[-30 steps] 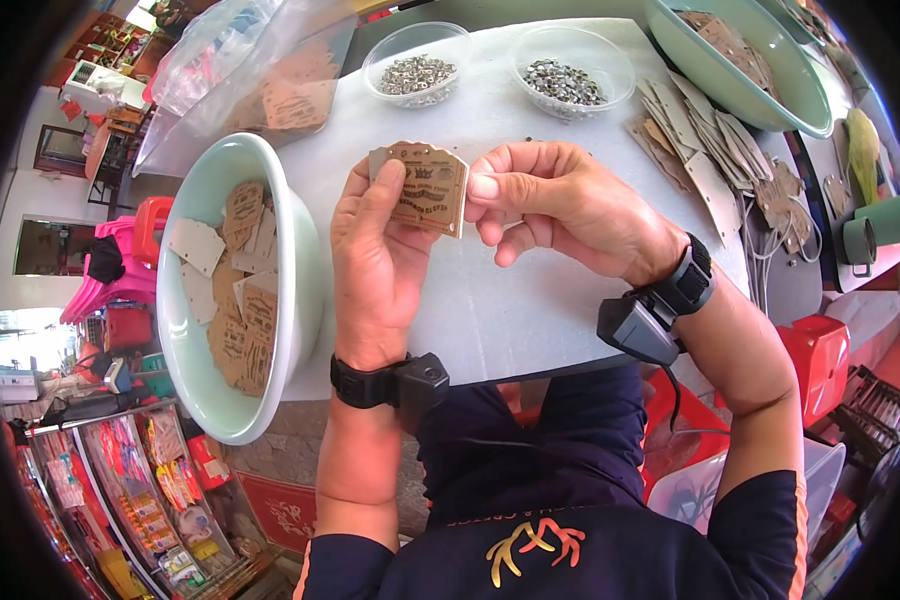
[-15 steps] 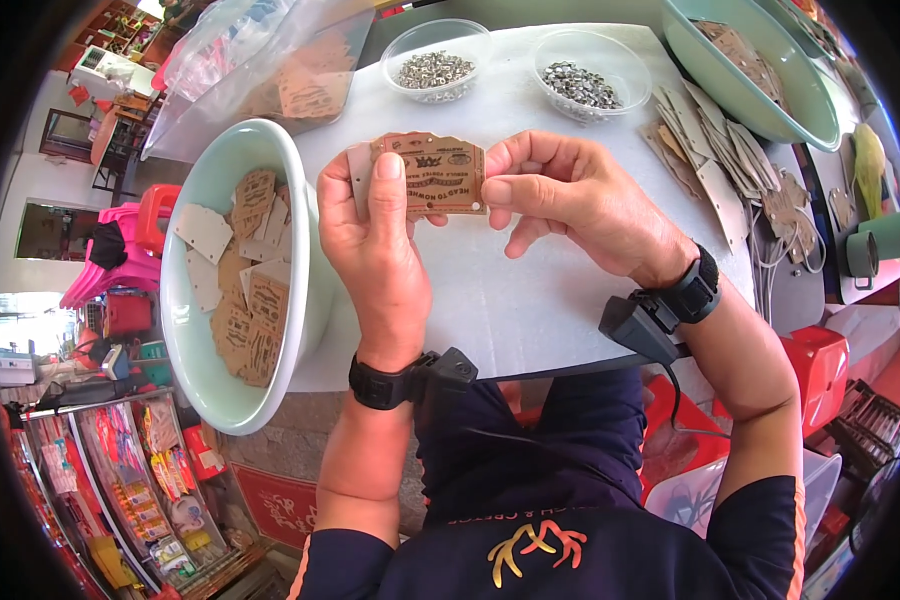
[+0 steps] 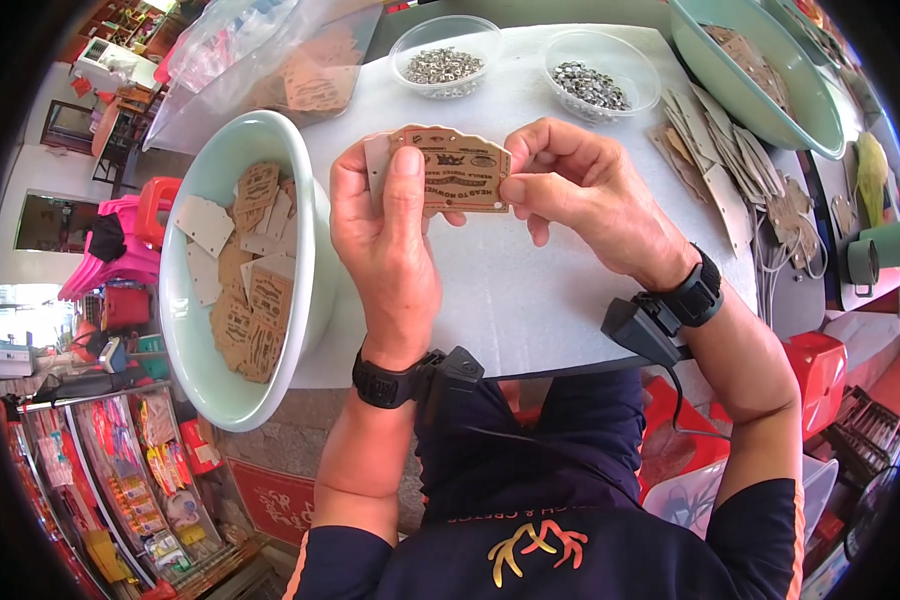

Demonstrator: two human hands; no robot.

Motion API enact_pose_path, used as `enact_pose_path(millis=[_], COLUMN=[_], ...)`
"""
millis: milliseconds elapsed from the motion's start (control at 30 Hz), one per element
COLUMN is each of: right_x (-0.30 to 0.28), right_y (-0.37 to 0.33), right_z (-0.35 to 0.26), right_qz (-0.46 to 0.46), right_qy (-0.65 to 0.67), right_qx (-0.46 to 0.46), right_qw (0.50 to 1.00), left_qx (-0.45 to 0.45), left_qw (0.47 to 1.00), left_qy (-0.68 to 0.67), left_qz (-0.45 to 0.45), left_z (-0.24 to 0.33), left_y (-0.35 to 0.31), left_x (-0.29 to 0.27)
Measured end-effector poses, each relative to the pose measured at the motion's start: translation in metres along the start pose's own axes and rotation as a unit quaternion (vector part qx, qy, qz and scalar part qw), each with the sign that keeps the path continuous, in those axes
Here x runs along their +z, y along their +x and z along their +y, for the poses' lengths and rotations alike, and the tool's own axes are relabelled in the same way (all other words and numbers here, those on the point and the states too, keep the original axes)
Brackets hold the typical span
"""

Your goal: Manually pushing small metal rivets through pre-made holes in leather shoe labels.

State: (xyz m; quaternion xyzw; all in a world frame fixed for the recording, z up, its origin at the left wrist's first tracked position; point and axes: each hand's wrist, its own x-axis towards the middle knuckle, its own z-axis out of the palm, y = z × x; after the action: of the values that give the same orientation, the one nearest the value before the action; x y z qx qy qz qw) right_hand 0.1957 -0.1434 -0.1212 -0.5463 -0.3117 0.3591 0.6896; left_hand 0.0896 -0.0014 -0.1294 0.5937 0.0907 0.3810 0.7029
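Above the white-topped table, my left hand (image 3: 395, 235) grips a brown printed card (image 3: 460, 180) with a scalloped top edge and small holes, its thumb flat on the face. A paler card (image 3: 377, 165) shows behind it, between thumb and fingers. At the card's right edge, my right hand (image 3: 570, 180) pinches the corner between thumb and fingers; whether a small metal piece is in that pinch is hidden. Beyond the hands stand two clear plastic bowls: one holds silvery metal eyelets (image 3: 444, 66), the other small shiny metal pieces (image 3: 592, 88).
At the left, a pale green basin (image 3: 315, 300) holds loose cards. Fanned cards (image 3: 705, 150) lie at the right, beside cords, below a second green basin (image 3: 820, 135). A clear plastic bag (image 3: 260, 50) with cards sits at the far left. A green mug (image 3: 863, 262) stands far right.
Both hands have shifted slightly right with the cards. My right fingers have curled in closer at the card's right edge.
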Motion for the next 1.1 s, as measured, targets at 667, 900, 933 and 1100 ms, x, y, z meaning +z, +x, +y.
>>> enact_pose_path(millis=[667,900,933,1100], right_x=[0.0034,0.0017,0.0019,0.0016], right_y=[-0.0011,-0.0002,-0.0005,-0.0002], right_z=[-0.0067,-0.0039,-0.0037,-0.0035], right_qz=[0.031,0.028,0.024,0.014], right_qy=[-0.011,-0.037,-0.041,-0.05], right_qx=[0.041,0.046,0.053,0.05], right_qw=[0.999,0.998,0.997,0.997], left_qx=[-0.062,-0.043,-0.049,-0.054], left_qw=[0.998,0.999,0.999,0.998], left_qy=[-0.011,-0.001,-0.006,-0.042], left_qz=[0.015,-0.006,-0.013,-0.016], left_z=[0.0004,-0.0001,0.0001,-0.0028], left_y=[0.0001,-0.0001,-0.0009,0.0007], left_x=[-0.0041,-0.0044,-0.0054,-0.0048])
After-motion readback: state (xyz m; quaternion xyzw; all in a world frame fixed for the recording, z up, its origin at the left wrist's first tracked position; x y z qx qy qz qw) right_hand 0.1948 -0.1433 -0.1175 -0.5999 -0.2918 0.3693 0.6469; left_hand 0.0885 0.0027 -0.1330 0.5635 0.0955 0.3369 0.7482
